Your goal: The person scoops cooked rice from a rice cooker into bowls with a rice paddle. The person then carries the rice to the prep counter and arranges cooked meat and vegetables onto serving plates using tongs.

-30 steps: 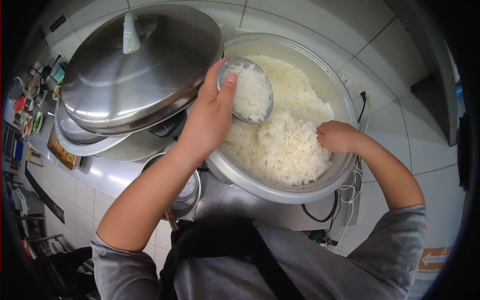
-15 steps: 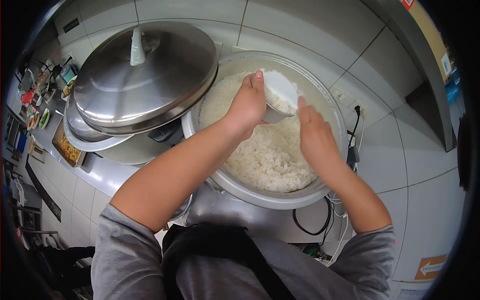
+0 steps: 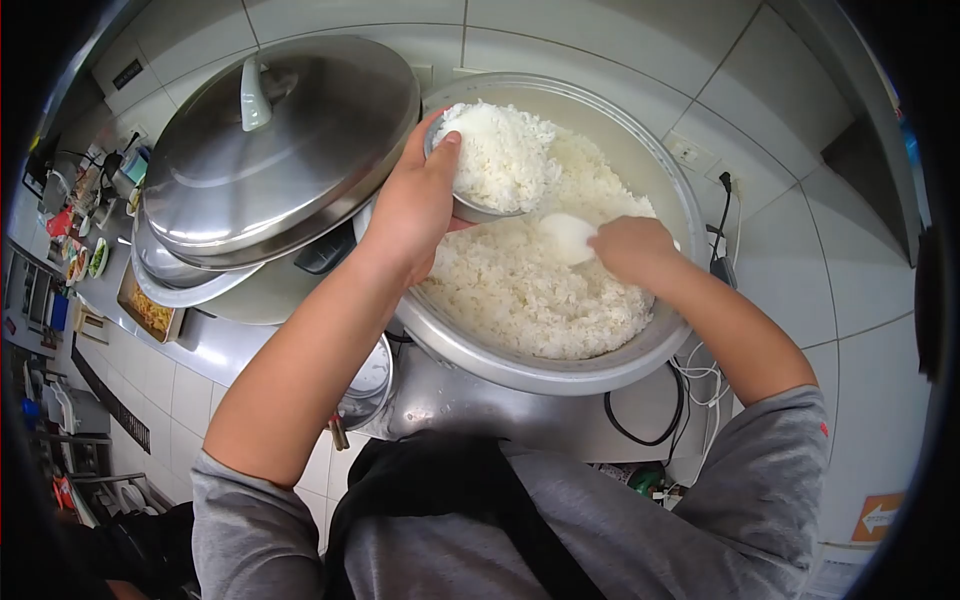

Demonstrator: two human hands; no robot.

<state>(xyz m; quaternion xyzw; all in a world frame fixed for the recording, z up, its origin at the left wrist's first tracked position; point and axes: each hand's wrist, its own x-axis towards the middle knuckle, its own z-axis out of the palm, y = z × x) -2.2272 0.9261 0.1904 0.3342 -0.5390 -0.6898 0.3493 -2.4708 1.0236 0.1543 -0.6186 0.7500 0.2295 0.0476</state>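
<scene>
An orange sign's (image 3: 890, 500) white arrow (image 3: 880, 518) points left, its print too small to read. The left hand (image 3: 420, 205) grips a rice-heaped bowl (image 3: 480, 212) above the pot (image 3: 560, 378) near the counter's (image 3: 440, 408) right end; the right hand (image 3: 632, 250) holds a white paddle (image 3: 567, 240) crosswise, blade leftward.

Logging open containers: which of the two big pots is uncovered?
The rice-filled pot on the picture's right: its rice lies exposed beneath the right hand. The other pot, at left, has a domed metal lid over it.
</scene>
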